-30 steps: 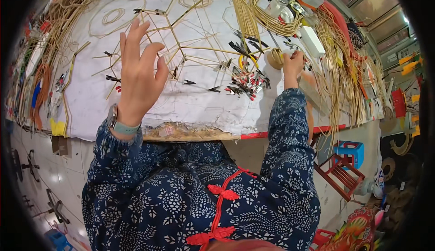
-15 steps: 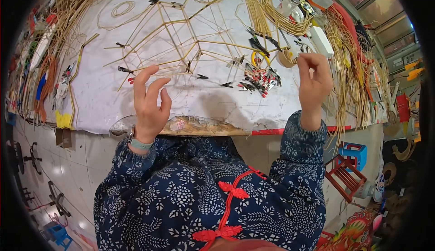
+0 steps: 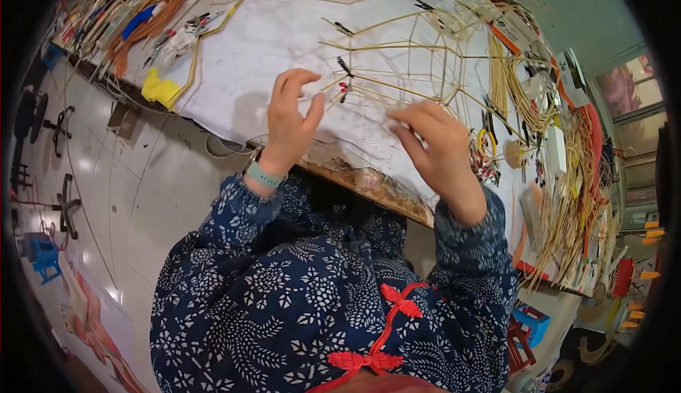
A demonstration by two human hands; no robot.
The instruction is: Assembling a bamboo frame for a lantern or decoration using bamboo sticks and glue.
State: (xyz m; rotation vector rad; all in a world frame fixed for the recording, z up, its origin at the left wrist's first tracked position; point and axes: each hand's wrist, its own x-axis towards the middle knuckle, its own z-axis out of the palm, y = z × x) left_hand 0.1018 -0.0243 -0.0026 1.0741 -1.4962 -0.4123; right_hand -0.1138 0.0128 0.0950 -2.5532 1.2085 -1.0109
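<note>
Over the near side of the white-covered table, my left hand (image 3: 289, 120) is raised with fingers and thumb apart, holding nothing. My right hand (image 3: 441, 153) is to its right, thumb and fingertips pinched together. Something small and pale may be between them, too blurred to name. Just beyond both hands lies an open framework of thin bamboo strips (image 3: 406, 44), its joints held by small clips. A black clip (image 3: 344, 67) and a red-tipped clip (image 3: 343, 89) sit on the frame's near left corner, between my hands.
Right of my right hand are a tan tape roll (image 3: 515, 155), yellow-handled pliers (image 3: 485, 142) and a pile of clips (image 3: 485, 172). Bamboo coils (image 3: 528, 106) fill the right side. A bent strip (image 3: 194, 67) with yellow wrapping lies left. The table's front edge (image 3: 369, 184) is worn.
The view has turned, so the table appears tilted. My right hand, still pinched, has come from near the tape roll toward my left hand and the frame's near left corner.
</note>
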